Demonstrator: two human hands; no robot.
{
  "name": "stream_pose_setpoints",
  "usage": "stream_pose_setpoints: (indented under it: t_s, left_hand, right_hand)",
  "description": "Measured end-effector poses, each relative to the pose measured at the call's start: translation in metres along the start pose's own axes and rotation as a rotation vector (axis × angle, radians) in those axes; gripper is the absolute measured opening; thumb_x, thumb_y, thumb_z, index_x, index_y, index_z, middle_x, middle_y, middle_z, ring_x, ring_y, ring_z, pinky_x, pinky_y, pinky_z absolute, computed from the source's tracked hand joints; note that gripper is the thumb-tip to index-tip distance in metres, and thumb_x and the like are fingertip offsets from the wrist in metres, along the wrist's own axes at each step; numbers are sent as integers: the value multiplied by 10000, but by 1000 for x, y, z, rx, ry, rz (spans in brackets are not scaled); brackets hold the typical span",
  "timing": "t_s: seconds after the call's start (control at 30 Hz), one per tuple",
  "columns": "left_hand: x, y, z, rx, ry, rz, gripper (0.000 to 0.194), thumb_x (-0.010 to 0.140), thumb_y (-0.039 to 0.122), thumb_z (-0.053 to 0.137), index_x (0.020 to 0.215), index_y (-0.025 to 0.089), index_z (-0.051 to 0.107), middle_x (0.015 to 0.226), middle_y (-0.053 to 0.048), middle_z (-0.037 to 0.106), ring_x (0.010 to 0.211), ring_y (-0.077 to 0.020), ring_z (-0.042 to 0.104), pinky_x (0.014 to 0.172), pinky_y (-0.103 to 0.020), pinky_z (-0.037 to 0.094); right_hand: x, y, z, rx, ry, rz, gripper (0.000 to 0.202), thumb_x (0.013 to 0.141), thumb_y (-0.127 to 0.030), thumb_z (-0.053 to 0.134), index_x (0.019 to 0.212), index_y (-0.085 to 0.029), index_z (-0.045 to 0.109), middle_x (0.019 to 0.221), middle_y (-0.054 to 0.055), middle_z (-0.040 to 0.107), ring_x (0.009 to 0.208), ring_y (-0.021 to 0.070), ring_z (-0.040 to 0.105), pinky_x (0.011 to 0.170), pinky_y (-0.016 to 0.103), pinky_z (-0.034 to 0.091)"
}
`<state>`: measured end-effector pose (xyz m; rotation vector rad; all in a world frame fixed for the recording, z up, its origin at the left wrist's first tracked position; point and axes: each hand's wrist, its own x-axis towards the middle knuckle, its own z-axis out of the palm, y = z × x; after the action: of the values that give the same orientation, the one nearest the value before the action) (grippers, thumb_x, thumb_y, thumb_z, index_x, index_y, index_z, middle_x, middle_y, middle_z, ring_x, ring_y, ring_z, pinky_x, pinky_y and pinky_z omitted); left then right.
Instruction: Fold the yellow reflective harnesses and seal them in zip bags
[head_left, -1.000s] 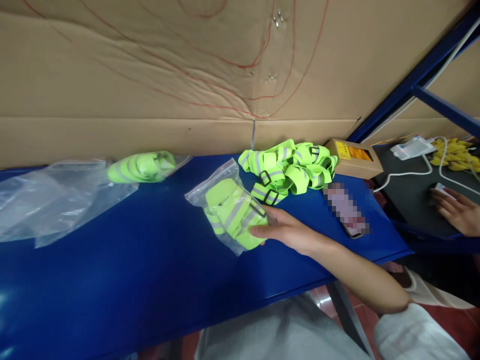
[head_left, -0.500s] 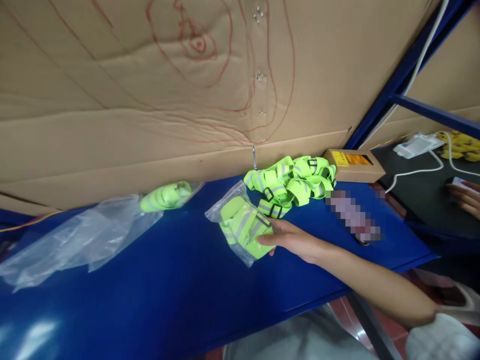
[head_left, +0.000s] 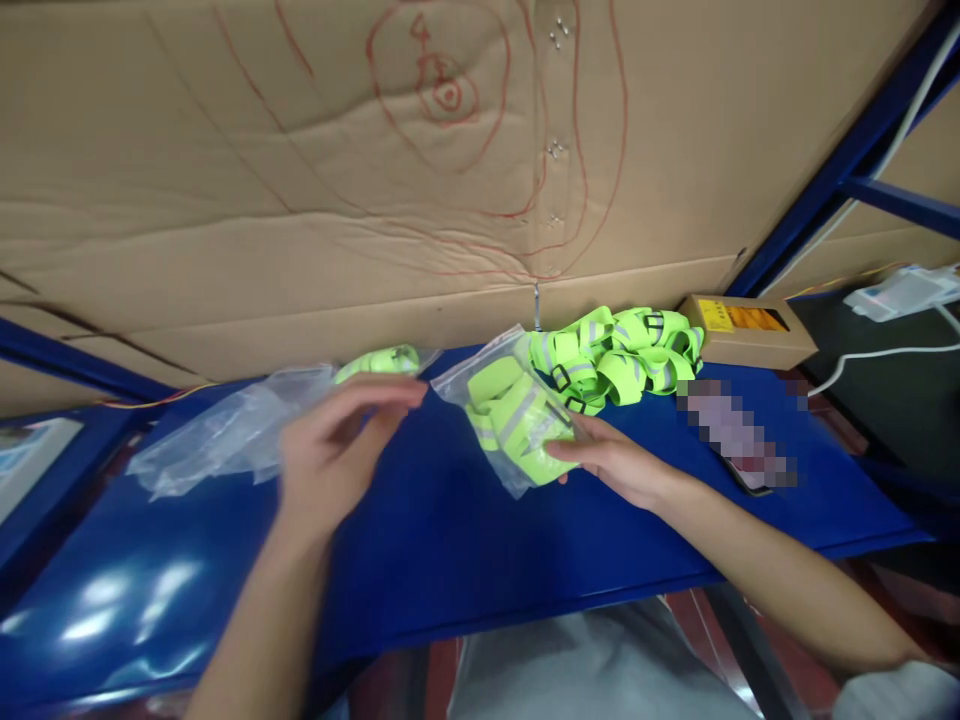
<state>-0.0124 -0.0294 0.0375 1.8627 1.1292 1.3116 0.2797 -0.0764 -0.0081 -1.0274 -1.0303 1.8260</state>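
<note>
My right hand (head_left: 611, 460) grips the lower right corner of a clear zip bag (head_left: 517, 415) with a folded neon-green reflective strap inside. The bag's zip edge points up and left. My left hand (head_left: 341, 440) is raised left of the bag, blurred, with fingers stretched toward the bag's top and not touching it; nothing shows in it. Behind my left hand lie another green strap bundle (head_left: 390, 360) in plastic and crumpled clear bags (head_left: 225, 425). A pile of loose green straps (head_left: 622, 355) with black buckles sits behind the held bag.
An open cardboard box (head_left: 757, 345) with orange contents stands right of the pile. A phone-like object (head_left: 739, 435), partly pixelated, lies on the blue table (head_left: 450, 560). Cardboard panels (head_left: 300, 250) rise behind. A white cable (head_left: 862, 355) runs at the right.
My left hand has come into view from the lower left. My right hand still holds the bag. The view has shifted left, and the other person's hand at the right edge is out of view.
</note>
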Motion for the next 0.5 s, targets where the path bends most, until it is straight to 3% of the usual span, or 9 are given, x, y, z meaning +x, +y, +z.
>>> stream_pose_setpoints:
  t_s: [0.07, 0.13, 0.23, 0.33, 0.5]
  left_hand:
    - [11, -28, 9, 256, -14, 107, 153, 956, 303, 613, 975, 247, 754, 991, -26, 744, 895, -186, 665, 853, -327, 533]
    - [16, -58, 18, 411, -53, 126, 210, 970, 285, 541, 1002, 222, 739, 1026, -53, 740, 907, -194, 675, 854, -329, 527]
    - [10, -92, 25, 648, -210, 158, 264, 969, 245, 492, 1042, 208, 743, 1112, -90, 743, 1010, -249, 682, 924, -391, 507]
    - [2, -103, 27, 762, -376, 161, 293, 968, 225, 470, 1072, 216, 743, 1139, -88, 748, 1040, -269, 683, 938, -412, 499]
    - [2, -99, 26, 775, -480, 170, 309, 969, 227, 455, 1076, 222, 745, 1144, -82, 748, 1039, -270, 680, 947, -424, 497]
  right_hand:
    - [1, -1, -1, 5, 16, -8, 384, 737, -372, 850, 1038, -181, 708, 959, 43, 682, 812, 163, 607, 637, 255, 500]
    - [2, -1, -1, -2, 44, -8, 369, 728, -368, 854, 1011, -181, 710, 969, 44, 686, 809, 160, 601, 636, 254, 496]
    - [4, 1, -1, -16, 92, 15, 399, 728, -376, 854, 1052, -187, 716, 982, 50, 694, 819, 169, 603, 639, 264, 501]
    - [6, 4, -1, -22, 102, 40, 406, 734, -381, 851, 1068, -191, 719, 984, 52, 707, 825, 179, 615, 645, 275, 500]
    - [9, 8, -2, -25, 125, 54, 394, 735, -372, 857, 1061, -198, 722, 984, 47, 713, 824, 178, 616, 649, 280, 500]
